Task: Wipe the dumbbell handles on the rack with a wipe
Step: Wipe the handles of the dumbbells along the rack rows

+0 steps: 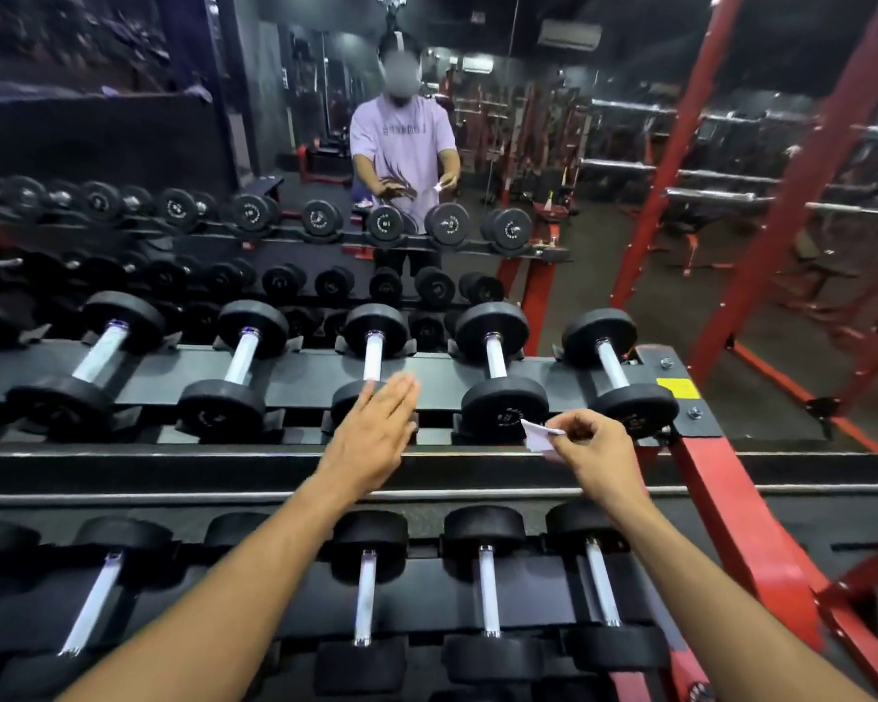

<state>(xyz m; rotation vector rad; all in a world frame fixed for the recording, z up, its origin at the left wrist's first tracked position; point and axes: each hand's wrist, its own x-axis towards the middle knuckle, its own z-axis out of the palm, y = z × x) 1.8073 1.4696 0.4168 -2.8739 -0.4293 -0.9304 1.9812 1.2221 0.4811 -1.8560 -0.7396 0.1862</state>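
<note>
- Left hand (373,438): extended over the upper shelf of the rack (700,428), fingers straight and held together, palm down, grasping nothing. Its fingertips lie over the near head of the middle dumbbell (373,354); whether they touch it cannot be told.
- Right hand (596,450): fingers curled, pinching a small white wipe (541,435) between thumb and forefinger. The hand hovers at the front edge of the upper shelf.
- Wipe: crumpled and folded, projecting to the left of the right hand, just beside the near head of the fourth dumbbell (498,362) as counted from the left; contact with that head cannot be told.
- Upper shelf: five black-headed dumbbells with bright metal handles in full view, lying in a row with the handles pointing away from the viewer. The rightmost dumbbell (614,367) sits near the red end frame and a yellow label (677,387).
- Lower shelf: a second row of like dumbbells, partly crossed by both forearms; one handle (488,590) shows clearly between the arms.
- Mirror (123,144): behind the rack, reflecting the dumbbell rows and a person in a pale purple shirt (401,139) with both hands out in front.
- Red uprights (680,144): a steel frame stands to the right of the rack, with further gym equipment behind it.
</note>
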